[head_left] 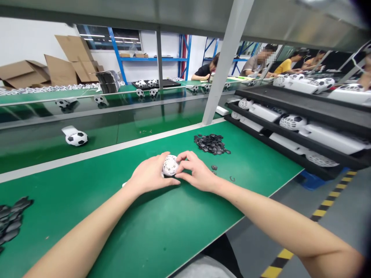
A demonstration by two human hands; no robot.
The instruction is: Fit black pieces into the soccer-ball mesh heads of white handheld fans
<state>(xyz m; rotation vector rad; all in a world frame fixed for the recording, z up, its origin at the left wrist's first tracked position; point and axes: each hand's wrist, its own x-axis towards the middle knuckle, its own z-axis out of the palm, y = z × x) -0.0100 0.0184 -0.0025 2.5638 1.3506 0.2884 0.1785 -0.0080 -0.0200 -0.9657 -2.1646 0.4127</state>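
Observation:
A white openwork soccer-ball shell [170, 165] is held just over the green worktop. My left hand [148, 173] curls round its left side, with the thumb stretched along the near side. A white bit shows past that wrist, perhaps part of the same piece. At the shell's right edge, my right hand [194, 172] pinches with thumb and fingertips; whatever lies between them is hidden. Beyond the right hand lies a heap of small black patches [211, 143]. A few loose black patches [214, 167] are scattered nearer to that hand.
More black pieces [13, 220] lie at the left edge. A black-and-white ball [76, 137] sits on the conveyor [130, 133] beyond the worktop. Stacked black trays [261, 127] with white parts stand right. A metal post [222, 73] rises behind the heap. Co-workers sit farther back.

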